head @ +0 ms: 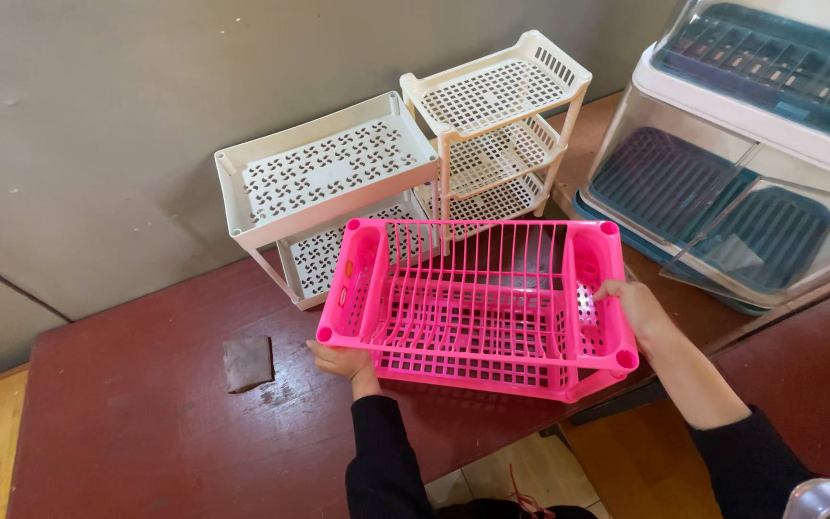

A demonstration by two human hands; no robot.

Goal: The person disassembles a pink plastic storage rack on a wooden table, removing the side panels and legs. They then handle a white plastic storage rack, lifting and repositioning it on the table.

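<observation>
A bright pink plastic dish rack with two tiers stands on the dark red table near its front edge. My left hand grips the rack's lower left corner from underneath. My right hand holds the rack's right end panel near the top. Both sleeves are black.
Behind the rack stand a white two-tier shelf and a cream three-tier shelf against the grey wall. A large clear-lidded dish drainer box with dark trays sits at the right. A small dark square pad lies left of my left hand.
</observation>
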